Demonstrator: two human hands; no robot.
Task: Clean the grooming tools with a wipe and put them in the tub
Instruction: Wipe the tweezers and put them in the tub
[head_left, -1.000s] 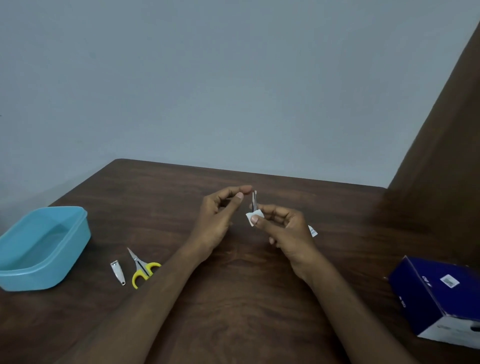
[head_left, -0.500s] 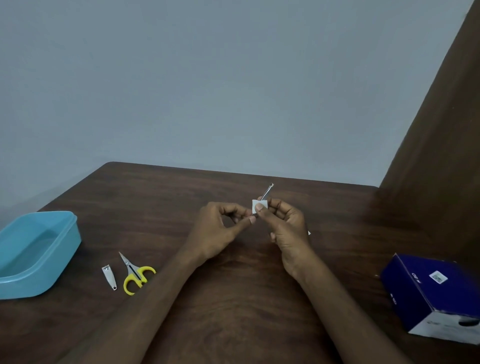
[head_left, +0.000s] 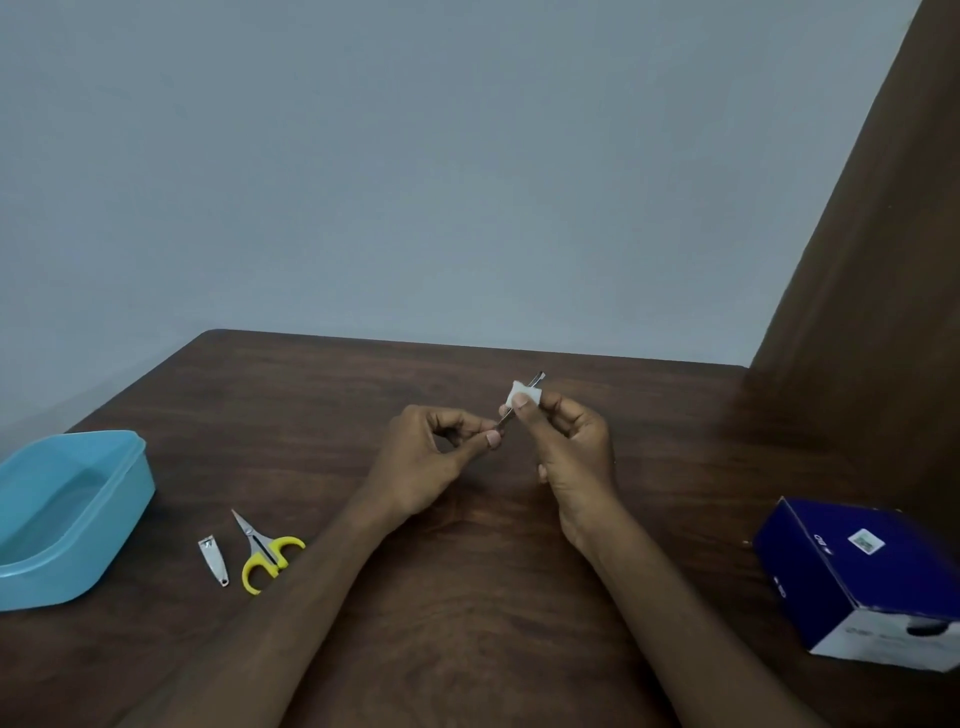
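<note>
Above the middle of the table, my left hand (head_left: 426, 457) pinches the near end of thin metal tweezers (head_left: 535, 379), which slant up to the right. My right hand (head_left: 571, 447) pinches a small white wipe (head_left: 519, 397) folded around the tweezers' shaft; only the tip shows beyond it. A nail clipper (head_left: 213, 560) and yellow-handled scissors (head_left: 262, 552) lie on the table at the left. The light blue tub (head_left: 104, 519) stands at the far left edge, and I see nothing inside it.
A dark blue and white box (head_left: 857, 582) sits at the right on the dark wooden table (head_left: 467, 623). A brown wooden panel (head_left: 872, 312) rises at the right, and a grey wall stands behind the table.
The wipe has slid up the tweezers toward the tip, with my right hand moving up and right. My left hand now holds the tweezers' lower end.
</note>
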